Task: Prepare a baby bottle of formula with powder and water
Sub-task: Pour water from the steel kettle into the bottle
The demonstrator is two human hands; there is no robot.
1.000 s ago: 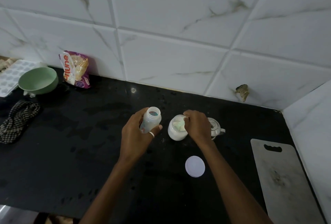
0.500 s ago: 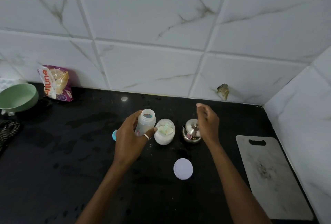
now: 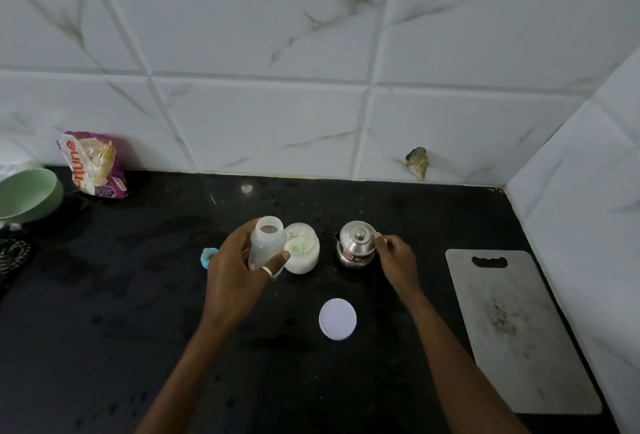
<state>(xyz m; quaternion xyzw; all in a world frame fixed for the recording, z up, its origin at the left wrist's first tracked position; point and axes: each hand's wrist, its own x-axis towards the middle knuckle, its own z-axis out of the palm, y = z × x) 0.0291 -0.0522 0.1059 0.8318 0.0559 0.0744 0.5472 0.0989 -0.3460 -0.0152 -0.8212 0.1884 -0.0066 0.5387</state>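
My left hand (image 3: 239,270) grips an open, clear baby bottle (image 3: 266,243) upright just above the black counter (image 3: 104,312). Touching its right side stands an open white jar of formula powder (image 3: 302,253) with a pale green scoop (image 3: 298,243) lying in it. A small lidded steel pot (image 3: 356,243) stands to the right of the jar. My right hand (image 3: 394,260) is at the pot's right side with its fingers pinched at the handle. The jar's white lid (image 3: 337,319) lies flat nearer to me. A blue bottle cap (image 3: 209,256) peeks out left of my left hand.
A grey cutting board (image 3: 512,329) lies at the right by the tiled side wall. At the back left lean a purple snack packet (image 3: 93,165) and a green bowl (image 3: 27,196). A checked cloth (image 3: 14,257) sits at the left edge.
My right hand left the scoop in the powder jar and moved right to the steel pot's handle. My left hand kept hold of the bottle.
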